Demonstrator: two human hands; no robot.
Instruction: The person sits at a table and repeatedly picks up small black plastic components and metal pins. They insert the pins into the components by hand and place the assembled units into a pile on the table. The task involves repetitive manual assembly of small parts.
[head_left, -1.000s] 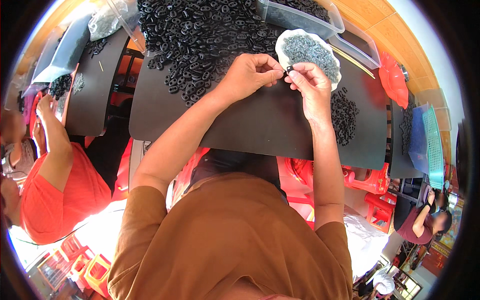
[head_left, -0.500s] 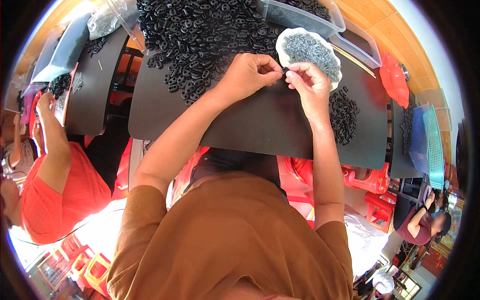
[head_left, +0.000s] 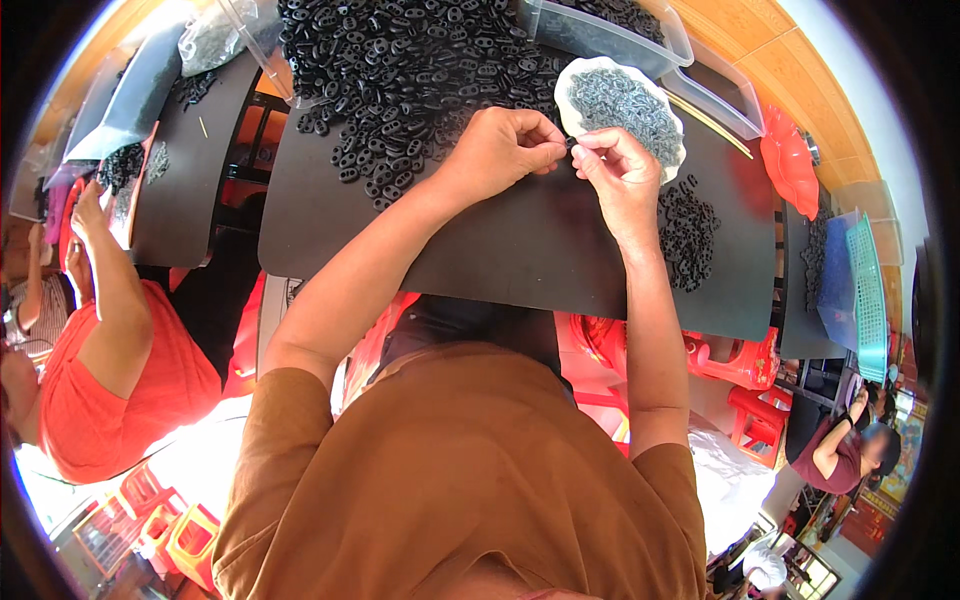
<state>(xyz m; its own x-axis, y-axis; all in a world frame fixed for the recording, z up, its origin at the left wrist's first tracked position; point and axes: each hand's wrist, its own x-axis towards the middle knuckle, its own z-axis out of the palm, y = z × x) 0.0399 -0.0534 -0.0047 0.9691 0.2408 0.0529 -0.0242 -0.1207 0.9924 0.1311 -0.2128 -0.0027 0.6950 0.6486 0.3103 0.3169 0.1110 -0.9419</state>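
Observation:
Above the dark table point(head_left: 480, 255), my left hand point(head_left: 505, 145) and my right hand point(head_left: 618, 165) meet fingertip to fingertip. Pinched between them is a small black plastic piece point(head_left: 571, 142), mostly covered by the fingers. A large heap of black two-holed plastic pieces point(head_left: 400, 80) spreads beyond and to the left of my left hand. Just past my right hand stands a white scalloped dish point(head_left: 563, 98) full of tiny clear-grey parts point(head_left: 620, 105). To the right of my right wrist lies a smaller pile of black pieces point(head_left: 688, 235).
Clear plastic bins point(head_left: 600, 40) stand at the far side, with thin sticks point(head_left: 710, 122) and a red dish point(head_left: 787, 160) to their right. A person in red point(head_left: 130, 370) works at another table on the left. Red stools point(head_left: 760, 420) stand below the table at right.
Both hands stay nearly in place, fingertips still together around the small black piece, with only slight finger movement. The view has shifted very slightly.

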